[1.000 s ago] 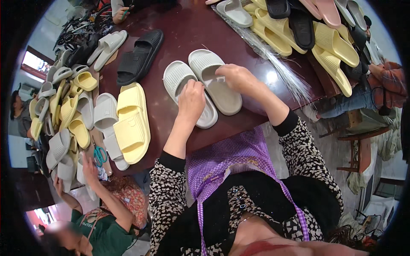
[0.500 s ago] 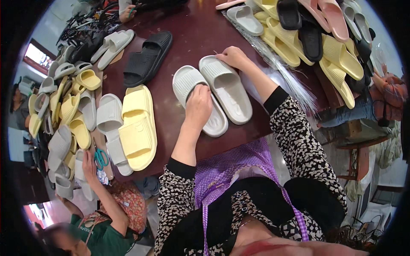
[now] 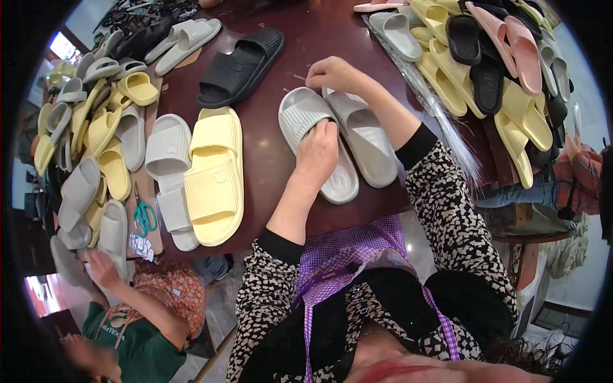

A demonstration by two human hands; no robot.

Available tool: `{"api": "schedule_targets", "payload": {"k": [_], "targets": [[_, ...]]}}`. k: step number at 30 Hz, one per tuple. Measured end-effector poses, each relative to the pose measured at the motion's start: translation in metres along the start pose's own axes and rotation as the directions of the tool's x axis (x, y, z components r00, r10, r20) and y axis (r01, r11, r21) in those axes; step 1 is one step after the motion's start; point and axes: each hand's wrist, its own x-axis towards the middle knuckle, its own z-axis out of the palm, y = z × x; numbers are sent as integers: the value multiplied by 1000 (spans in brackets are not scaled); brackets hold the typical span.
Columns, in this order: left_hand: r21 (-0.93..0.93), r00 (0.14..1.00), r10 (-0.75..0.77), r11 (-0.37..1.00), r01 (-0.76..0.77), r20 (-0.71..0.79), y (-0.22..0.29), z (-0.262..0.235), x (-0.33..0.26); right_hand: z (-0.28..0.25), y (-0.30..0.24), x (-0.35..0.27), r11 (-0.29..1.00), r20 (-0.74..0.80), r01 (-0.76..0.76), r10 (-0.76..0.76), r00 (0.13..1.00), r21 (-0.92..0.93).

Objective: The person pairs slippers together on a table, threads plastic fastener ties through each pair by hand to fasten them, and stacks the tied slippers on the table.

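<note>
A pale grey slide slipper (image 3: 339, 182) lies sole down on the dark red table in front of me. My left hand (image 3: 317, 152) reaches under its ribbed strap from the foot opening, with the fingers closed on it. Beside it on the right lies a matching grey slipper (image 3: 377, 159), its toe partly covered by my right forearm. My right hand (image 3: 335, 75) is just beyond the two toes, its fingers pinched together. Whatever they hold, if anything, is too small to make out. Thin pale bits lie on the table beside those fingertips.
Left of me lie a yellow slipper pair (image 3: 215, 175), a grey pair (image 3: 169, 153) and a black pair (image 3: 239, 67). Slippers pile up at both sides. Clear plastic strands (image 3: 440, 105) run along the right. Teal scissors (image 3: 145, 217) lie near a co-worker's hand (image 3: 102, 269).
My right hand has moved left from the right slipper's toe to beyond the left one's. My left hand stays at the strap. The co-worker's hand has moved nearer them, off the slippers by the scissors.
</note>
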Motion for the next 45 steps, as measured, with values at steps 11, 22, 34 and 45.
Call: {"api": "schedule_targets", "payload": {"k": [11, 22, 34, 45], "targets": [[-27, 1000, 6, 1000, -6, -10, 1, -6, 0, 20, -1, -2, 920, 58, -197, 189, 980, 338], [-473, 902, -337, 862, 181, -269, 8, -44, 38, 3, 4, -78, 826, -46, -56, 99, 994, 561], [-890, 776, -454, -102, 444, 439, -9, -12, 52, 14, -7, -115, 849, -92, 54, -7, 996, 526], [-907, 792, -450, -122, 403, 413, -1, -19, 51, 5, -13, -123, 762, -241, 19, 181, 953, 648]]}}
